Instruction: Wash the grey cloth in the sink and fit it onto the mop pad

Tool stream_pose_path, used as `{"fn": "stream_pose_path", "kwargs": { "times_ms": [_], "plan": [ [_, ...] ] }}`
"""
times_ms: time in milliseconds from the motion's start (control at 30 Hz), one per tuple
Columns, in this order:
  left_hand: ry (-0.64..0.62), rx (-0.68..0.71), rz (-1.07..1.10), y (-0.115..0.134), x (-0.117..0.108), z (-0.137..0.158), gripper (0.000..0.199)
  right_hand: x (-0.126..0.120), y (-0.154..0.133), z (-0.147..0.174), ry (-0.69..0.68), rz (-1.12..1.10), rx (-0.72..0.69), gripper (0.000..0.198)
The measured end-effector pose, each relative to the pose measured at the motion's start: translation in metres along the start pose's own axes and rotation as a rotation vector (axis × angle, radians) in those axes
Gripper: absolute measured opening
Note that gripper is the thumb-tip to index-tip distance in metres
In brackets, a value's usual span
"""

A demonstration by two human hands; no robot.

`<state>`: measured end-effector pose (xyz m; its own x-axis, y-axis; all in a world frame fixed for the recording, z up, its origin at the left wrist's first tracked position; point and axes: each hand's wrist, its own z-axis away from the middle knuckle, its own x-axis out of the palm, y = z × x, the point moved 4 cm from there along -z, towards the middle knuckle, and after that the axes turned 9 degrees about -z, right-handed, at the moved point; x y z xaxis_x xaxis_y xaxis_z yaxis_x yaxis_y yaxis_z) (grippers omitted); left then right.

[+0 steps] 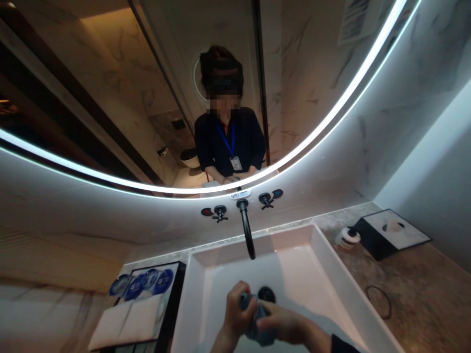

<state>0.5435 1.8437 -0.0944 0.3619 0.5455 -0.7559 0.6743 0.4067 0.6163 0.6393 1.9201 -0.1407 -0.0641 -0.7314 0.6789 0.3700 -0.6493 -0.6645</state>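
Note:
A bunched blue-grey cloth (262, 334) is held between both hands over the white sink (333, 274). My left hand (237, 309) is closed round its upper end, with a bit of cloth showing between the fingers. From the right, my right hand (281, 321) grips the same cloth, thumb and fingers pressed in. Just beyond the hands lies the dark round drain (267, 294). The black curved faucet (247, 230) hangs above the basin, and no water stream is visible from it.
Two black cross handles, left (220, 214) and right (265, 200), flank the faucet. A tray (176, 289) with folded white towels (127, 323) and several blue round packets (142, 283) stands left. Rightward are a small bottle (348, 239), a tissue box (390, 233) and a dark loop (382, 301). A lit mirror (301, 88) reflects a person.

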Motion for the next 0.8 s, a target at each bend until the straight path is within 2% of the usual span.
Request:
{"fn": "stream_pose_path", "kwargs": {
  "times_ms": [67, 133, 167, 200, 267, 333, 433, 500, 533, 667, 700, 800],
  "plan": [
    [0.161, 0.153, 0.118, 0.025, -0.022, -0.002, 0.018, 0.003, -0.015, 0.014, -0.204, -0.251, 0.000, 0.081],
    [0.278, 0.265, 0.189, 0.046, -0.038, -0.005, 0.007, 0.002, -0.017, 0.020, -0.314, -0.381, -0.009, 0.092],
    [0.304, 0.319, 0.192, 0.054, -0.044, -0.006, 0.019, 0.001, -0.015, 0.020, -0.346, -0.423, -0.015, 0.096],
    [0.303, 0.386, 0.171, 0.060, -0.048, -0.007, 0.036, 0.002, -0.013, 0.019, -0.365, -0.455, -0.020, 0.098],
    [0.201, 0.534, 0.092, 0.069, -0.055, -0.008, 0.060, 0.006, -0.014, 0.019, -0.349, -0.472, -0.049, 0.094],
    [0.014, 0.588, 0.078, 0.071, -0.061, -0.010, 0.063, 0.015, -0.025, 0.024, -0.293, -0.420, -0.091, 0.086],
    [-0.186, 0.410, 0.250, 0.068, -0.069, -0.016, 0.070, 0.039, -0.052, 0.042, -0.221, -0.239, -0.050, 0.064],
    [-0.218, 0.261, 0.359, 0.071, -0.071, -0.019, 0.081, 0.057, -0.068, 0.053, -0.161, -0.103, -0.005, 0.045],
    [-0.235, 0.196, 0.377, 0.075, -0.070, -0.020, 0.081, 0.065, -0.074, 0.057, -0.129, -0.052, -0.004, 0.040],
    [-0.278, 0.010, 0.240, 0.088, -0.054, -0.022, 0.042, 0.077, -0.076, 0.059, 0.067, 0.069, -0.087, 0.051],
    [-0.269, -0.025, 0.181, 0.088, -0.049, -0.024, 0.040, 0.075, -0.071, 0.055, 0.116, 0.103, -0.092, 0.048],
    [-0.214, -0.108, 0.036, 0.076, -0.032, -0.030, 0.038, 0.063, -0.052, 0.037, 0.249, 0.212, -0.066, 0.019]
  ]
}}
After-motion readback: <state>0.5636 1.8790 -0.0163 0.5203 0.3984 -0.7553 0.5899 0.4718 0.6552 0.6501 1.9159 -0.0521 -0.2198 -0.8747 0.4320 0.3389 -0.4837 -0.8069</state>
